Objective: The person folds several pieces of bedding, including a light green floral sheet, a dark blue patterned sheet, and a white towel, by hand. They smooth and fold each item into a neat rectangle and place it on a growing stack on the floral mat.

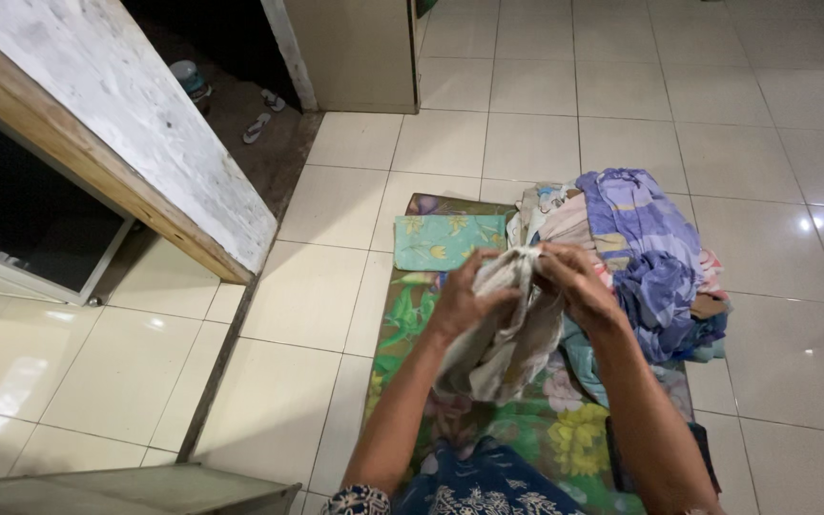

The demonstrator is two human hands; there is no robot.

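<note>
Both my hands hold a crumpled beige cloth (505,334) up in front of me. My left hand (464,296) grips its left side and my right hand (574,281) pinches its top edge. The cloth hangs down over a green floral mat (526,429) spread on the tiled floor. A folded teal cloth (445,240) lies flat at the mat's far left end. To the right, a heap of unfolded clothes (646,253), mostly purple and blue, is piled on the mat.
A white plastered ledge with a wooden edge (116,124) slants across the left. Sandals (264,114) and a jar lie on a dark floor past a doorway at the top. Pale floor tiles (793,172) surround the mat.
</note>
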